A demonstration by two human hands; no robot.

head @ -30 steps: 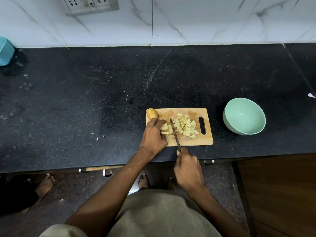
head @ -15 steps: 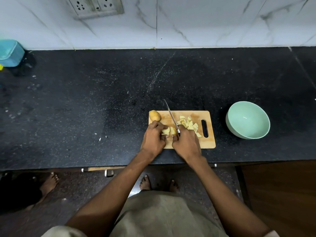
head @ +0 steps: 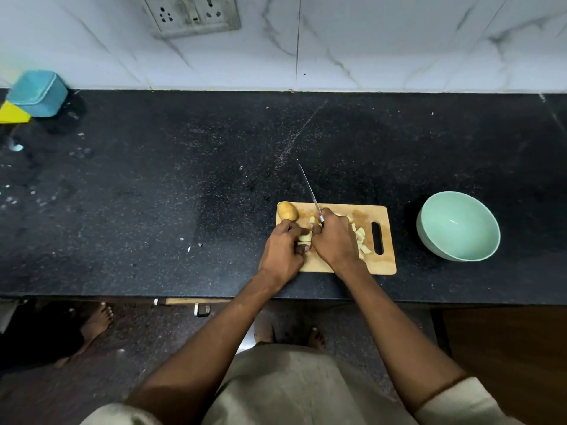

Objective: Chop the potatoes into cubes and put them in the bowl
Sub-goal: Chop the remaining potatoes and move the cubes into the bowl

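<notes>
I am judging the chopping step unfinished: on the rectangular wooden cutting board (head: 382,265), my left hand (head: 283,251) is pinching a pale potato piece (head: 304,238), my right hand (head: 336,239) is gripping the steel knife (head: 310,195) tightly, and next the cubes need transferring rightward into the empty mint-green bowl (head: 458,226).

We see everything from one wide-angle head camera, looking steeply down and forward over the black countertop (head: 153,194), close above the cutting board (head: 379,266), marble wall (head: 399,41) at top.

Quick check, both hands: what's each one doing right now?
Left hand: curled on a potato piece on the board.
Right hand: closed on the knife, blade pointing away.
</notes>
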